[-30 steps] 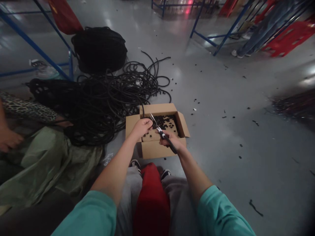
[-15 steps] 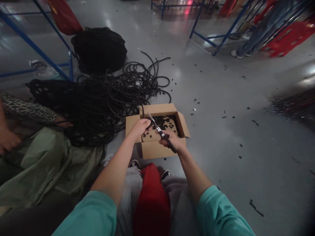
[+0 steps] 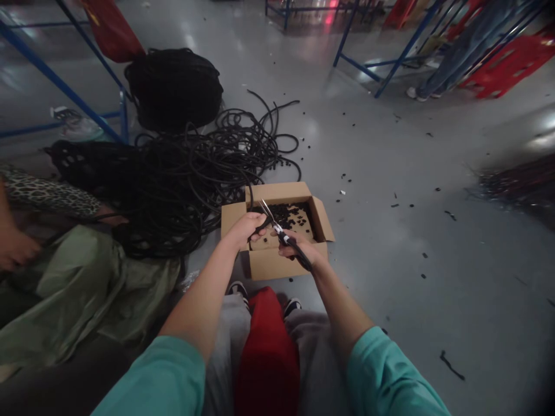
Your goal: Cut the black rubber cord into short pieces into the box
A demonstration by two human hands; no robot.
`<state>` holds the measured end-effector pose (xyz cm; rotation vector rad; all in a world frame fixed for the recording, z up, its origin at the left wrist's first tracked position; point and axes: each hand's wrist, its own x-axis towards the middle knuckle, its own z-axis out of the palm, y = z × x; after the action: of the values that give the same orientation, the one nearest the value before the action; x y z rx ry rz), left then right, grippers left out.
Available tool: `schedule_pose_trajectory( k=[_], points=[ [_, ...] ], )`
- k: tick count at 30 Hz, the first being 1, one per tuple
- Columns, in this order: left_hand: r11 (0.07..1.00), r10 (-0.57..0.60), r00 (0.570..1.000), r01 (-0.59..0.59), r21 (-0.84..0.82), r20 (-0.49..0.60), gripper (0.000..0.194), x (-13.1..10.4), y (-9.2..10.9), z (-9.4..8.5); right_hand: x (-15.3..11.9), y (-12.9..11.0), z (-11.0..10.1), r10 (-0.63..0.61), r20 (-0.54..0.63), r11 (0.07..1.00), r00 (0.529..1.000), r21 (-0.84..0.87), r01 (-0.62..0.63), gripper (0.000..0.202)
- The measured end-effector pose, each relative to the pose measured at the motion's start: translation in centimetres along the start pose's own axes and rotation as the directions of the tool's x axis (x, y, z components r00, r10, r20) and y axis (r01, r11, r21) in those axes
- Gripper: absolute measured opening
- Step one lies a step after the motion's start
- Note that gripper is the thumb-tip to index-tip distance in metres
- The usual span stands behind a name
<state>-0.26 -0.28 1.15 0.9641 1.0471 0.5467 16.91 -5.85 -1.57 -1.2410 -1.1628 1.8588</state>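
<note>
Over a carton (image 3: 281, 266) strewn with cut black pieces (image 3: 284, 212), the left hand (image 3: 246, 227) pinches black cord (image 3: 266, 220) at scissors (image 3: 280, 232) gripped in the right hand (image 3: 303, 247), a seemingly uncut tangle (image 3: 208, 159) beside.

Teal short sleeves (image 3: 159, 370), grey trousers (image 3: 313, 341), dark shoes (image 3: 237, 288) with white stripes.
</note>
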Motion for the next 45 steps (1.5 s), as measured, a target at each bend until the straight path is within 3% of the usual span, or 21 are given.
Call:
schedule_pose_trajectory(
  k=[6, 12, 18, 22, 32, 45],
  points=[
    [0.998, 0.055, 0.998, -0.053, 0.035, -0.038, 0.032, 0.4, -0.4, 0.1, 0.0, -0.3, 0.4, 0.032, -0.08, 0.999, 0.996, -0.003, -0.033, 0.056],
    [0.922, 0.284, 0.947, -0.226, 0.314, -0.152, 0.014, 1.6, -1.8, 0.4, 0.1, -0.4, 0.7, 0.07, -0.235, 0.997, 0.969, -0.027, -0.078, 0.056],
    [0.882, 0.308, 0.936, -0.213, 0.42, -0.172, 0.008, 1.9, -2.2, 0.5, -0.1, -0.2, 0.4, 0.046, -0.04, 0.991, 0.998, 0.124, -0.041, 0.06],
    [0.876, 0.297, 0.939, -0.197, 0.44, -0.171, 0.011, 1.7, -2.1, 0.9, -0.1, -0.3, 0.5, 0.017, -0.079, 0.997, 0.997, 0.081, -0.011, 0.058],
    [0.925, 0.22, 0.961, -0.151, 0.349, -0.166, 0.018, 1.3, -1.8, 1.5, 0.0, -0.6, 0.8, 0.04, -0.189, 0.999, 0.981, 0.009, -0.039, 0.056],
    [0.972, 0.206, 0.96, -0.179, 0.152, -0.191, 0.012, 1.6, -2.0, 1.6, 0.1, 0.0, 0.6, 0.086, -0.32, 0.991, 0.943, 0.125, -0.048, 0.058]
  ],
)
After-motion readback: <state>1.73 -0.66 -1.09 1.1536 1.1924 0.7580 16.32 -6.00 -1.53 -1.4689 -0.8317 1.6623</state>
